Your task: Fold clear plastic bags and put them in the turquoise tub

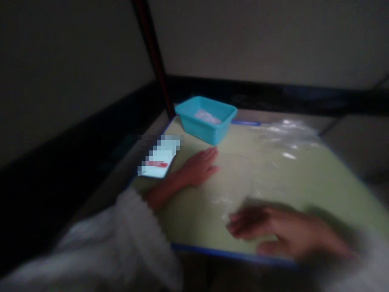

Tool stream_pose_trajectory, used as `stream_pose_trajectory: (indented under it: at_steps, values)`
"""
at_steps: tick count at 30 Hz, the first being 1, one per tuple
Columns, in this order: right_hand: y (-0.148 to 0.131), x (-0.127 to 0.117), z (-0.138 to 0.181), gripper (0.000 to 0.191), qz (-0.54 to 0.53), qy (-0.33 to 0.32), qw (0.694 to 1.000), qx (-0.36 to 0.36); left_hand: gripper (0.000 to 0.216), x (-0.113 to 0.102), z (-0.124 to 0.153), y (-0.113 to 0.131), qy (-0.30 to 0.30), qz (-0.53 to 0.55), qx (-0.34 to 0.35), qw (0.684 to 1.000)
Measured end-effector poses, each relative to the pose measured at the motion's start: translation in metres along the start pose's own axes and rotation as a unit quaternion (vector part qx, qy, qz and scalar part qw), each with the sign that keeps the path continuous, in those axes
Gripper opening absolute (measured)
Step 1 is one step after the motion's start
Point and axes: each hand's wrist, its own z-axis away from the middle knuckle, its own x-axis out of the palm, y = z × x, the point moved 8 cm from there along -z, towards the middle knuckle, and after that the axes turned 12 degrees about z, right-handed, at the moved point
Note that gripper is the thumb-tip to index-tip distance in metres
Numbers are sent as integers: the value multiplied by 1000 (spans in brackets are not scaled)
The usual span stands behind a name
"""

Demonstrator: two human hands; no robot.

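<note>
My left hand (pixel 199 166) lies flat on a pale green mat (pixel 304 186) with its fingers stretched out and nothing in it. It rests just right of a lit phone (pixel 158 160) and in front of a turquoise tub (pixel 205 119). My right hand (pixel 273 233) hovers low over the mat's near edge. It is smeared by motion, and its fingers point left and seem extended. Both wrists wear fuzzy white sleeves.
The tub holds something white and stands at the mat's far left corner. A crumpled sheet of clear plastic (pixel 288 136) lies at the far right of the mat. A dark pole (pixel 154 61) rises behind the tub. The room is dim.
</note>
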Motion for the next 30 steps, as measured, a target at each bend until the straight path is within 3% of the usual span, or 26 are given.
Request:
stream_pose_trajectory:
  at_steps: [4, 12, 17, 20, 22, 26, 30]
  values:
    - [2, 6, 2, 37, -37, -37, 998, 18, 59, 0, 0, -2, -2, 5, 4, 1000]
    - [6, 5, 4, 40, -70, -30, 997, 14, 54, -10, -2, -7, 9, 23, 15, 1000]
    - [8, 6, 3, 42, -67, -35, 997, 13, 50, -12, 9, 57, 73, 37, 64, 995]
    - [8, 4, 4, 39, -92, -7, 996, 10, 51, 5, 18, 101, 39, 38, 113, 992]
    - [8, 3, 5, 38, -106, 6, 994, 10, 52, 16, 21, 112, 14, 39, 107, 993]
    - [7, 6, 5, 39, -104, -11, 994, 13, 54, 24, 21, 102, 3, 35, 87, 996]
    - [10, 7, 6, 40, -83, -30, 996, 34, 53, 19, 18, 75, 21, 25, 78, 996]
